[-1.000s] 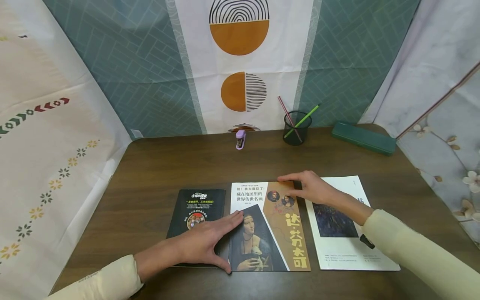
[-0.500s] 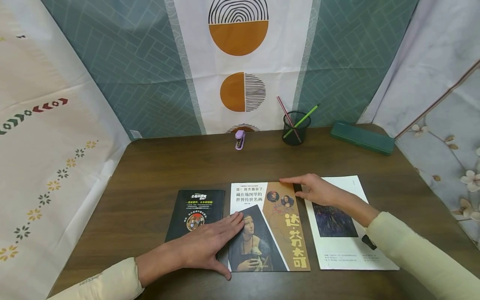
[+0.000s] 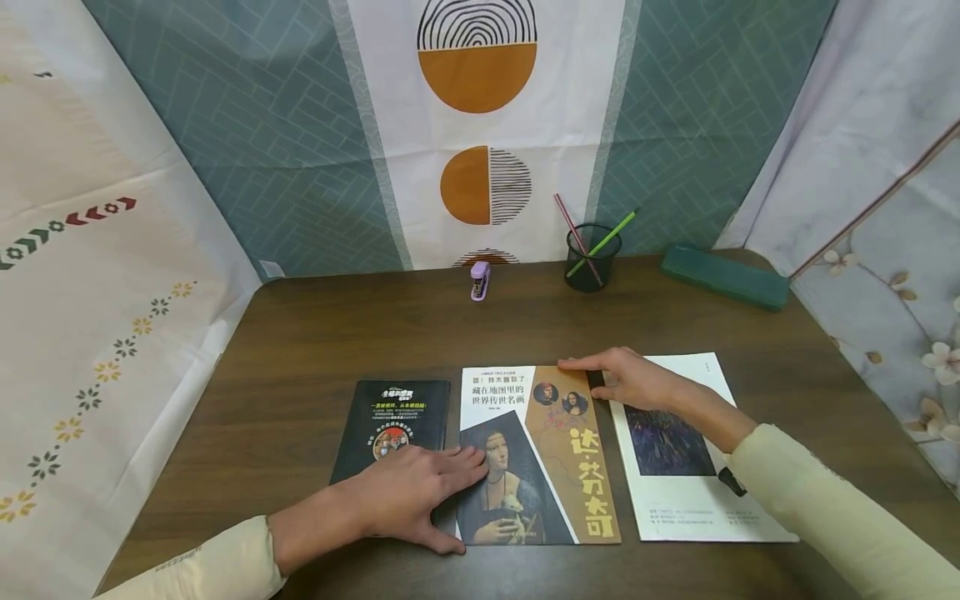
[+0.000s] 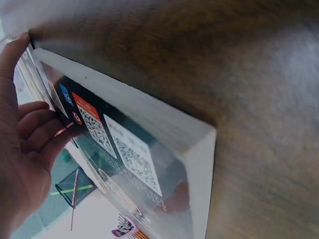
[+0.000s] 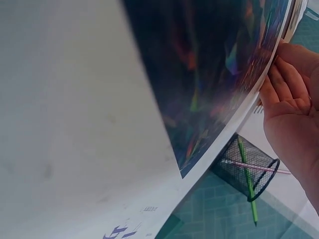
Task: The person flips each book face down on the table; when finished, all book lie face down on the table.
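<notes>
Three books lie side by side on the dark wooden table (image 3: 315, 333): a black book (image 3: 393, 408), a middle book with a portrait cover (image 3: 555, 467) and a white book (image 3: 693, 492). My left hand (image 3: 416, 496) rests palm down across the black book's lower right part and the middle book's left edge, thumb along that book's bottom corner. My right hand (image 3: 630, 379) lies with straight fingers on the middle book's top right corner, partly over the white book. The left wrist view shows the black book (image 4: 129, 149) close beside my left hand (image 4: 25, 149). The right wrist view shows the white book (image 5: 149, 99).
At the table's back stand a purple stapler (image 3: 479, 279), a black mesh pen holder (image 3: 592, 258) with two pencils, and a green pencil case (image 3: 726, 276). Patterned curtains hang close on the left, back and right sides.
My left hand's fingertips have drawn back toward me on the middle book and bent a little. My right hand has slid slightly to the right. The books have not shifted.
</notes>
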Demonstrator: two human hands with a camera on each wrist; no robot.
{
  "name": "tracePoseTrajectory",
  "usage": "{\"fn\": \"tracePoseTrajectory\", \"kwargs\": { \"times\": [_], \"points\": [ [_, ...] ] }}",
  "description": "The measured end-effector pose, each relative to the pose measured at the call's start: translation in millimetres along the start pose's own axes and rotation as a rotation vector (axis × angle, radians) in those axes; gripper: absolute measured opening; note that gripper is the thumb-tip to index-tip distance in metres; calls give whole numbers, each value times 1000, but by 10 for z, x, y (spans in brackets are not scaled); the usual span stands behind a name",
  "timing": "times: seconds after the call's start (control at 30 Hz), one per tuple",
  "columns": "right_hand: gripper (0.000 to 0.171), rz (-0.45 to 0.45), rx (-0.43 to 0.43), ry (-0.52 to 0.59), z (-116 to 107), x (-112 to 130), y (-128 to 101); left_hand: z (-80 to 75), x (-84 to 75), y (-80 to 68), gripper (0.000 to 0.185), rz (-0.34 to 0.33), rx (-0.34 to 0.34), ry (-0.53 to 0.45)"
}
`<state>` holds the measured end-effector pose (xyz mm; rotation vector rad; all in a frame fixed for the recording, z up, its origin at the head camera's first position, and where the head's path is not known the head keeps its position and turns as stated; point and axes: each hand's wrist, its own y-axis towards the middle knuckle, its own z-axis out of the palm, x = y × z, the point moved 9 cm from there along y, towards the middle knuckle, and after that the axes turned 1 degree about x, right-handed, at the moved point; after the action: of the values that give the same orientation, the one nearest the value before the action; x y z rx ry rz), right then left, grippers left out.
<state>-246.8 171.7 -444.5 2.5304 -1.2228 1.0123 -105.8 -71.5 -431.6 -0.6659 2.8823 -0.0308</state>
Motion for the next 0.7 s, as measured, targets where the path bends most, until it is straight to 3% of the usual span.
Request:
{"fn": "tracePoseTrajectory", "kwargs": {
  "times": [0.13, 0.3, 0.4, 0.53, 0.7],
  "points": [
    [62, 7, 11, 9, 24, -3, 13, -14, -65, -24, 79, 74, -38, 28],
    [63, 15, 24, 13, 29, 3, 37, -75, -209, -81, 66, 240, -194, 206],
    [63, 13, 31, 17, 35, -1, 42, -102, -283, -116, 58, 305, -272, 277],
    [63, 10, 36, 19, 32, -6, 29, -173, -352, -165, 49, 350, -380, 297],
    [64, -4, 39, 25, 16, 1, 7, -337, -385, -223, 43, 346, -541, 294]
  ]
}}
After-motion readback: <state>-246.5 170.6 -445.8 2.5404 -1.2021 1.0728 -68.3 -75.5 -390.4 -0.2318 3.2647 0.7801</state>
